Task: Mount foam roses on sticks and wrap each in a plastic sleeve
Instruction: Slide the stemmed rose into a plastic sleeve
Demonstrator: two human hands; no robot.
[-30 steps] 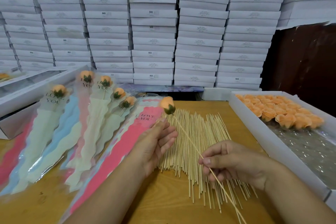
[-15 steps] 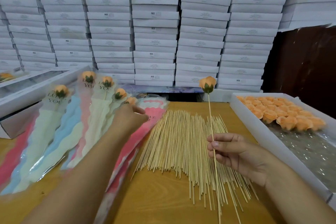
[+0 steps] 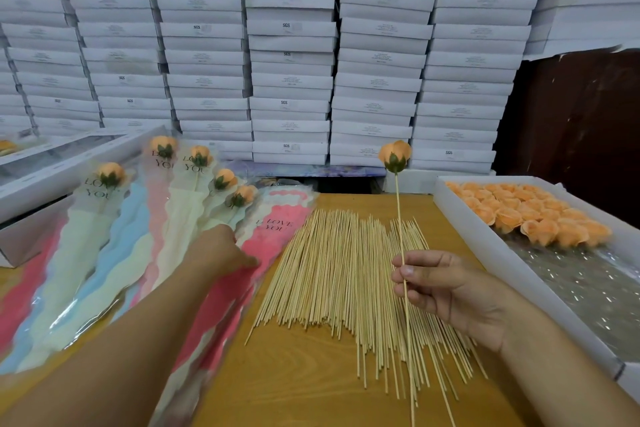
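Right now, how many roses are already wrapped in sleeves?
5, all on the left: one far left, two at the back, two lower, nearer the sticks. More could be hidden under the sleeves.

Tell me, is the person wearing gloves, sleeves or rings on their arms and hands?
No. Both forearms are bare as far as the picture shows, with no sleeves. The left hand and right hand have no gloves, and no rings, watch or bracelets show. The fingernails look short and plain.

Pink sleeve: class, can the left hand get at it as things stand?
Probably yes: the left hand already lies on the pink sleeve, which tops its stack, with nothing over it.
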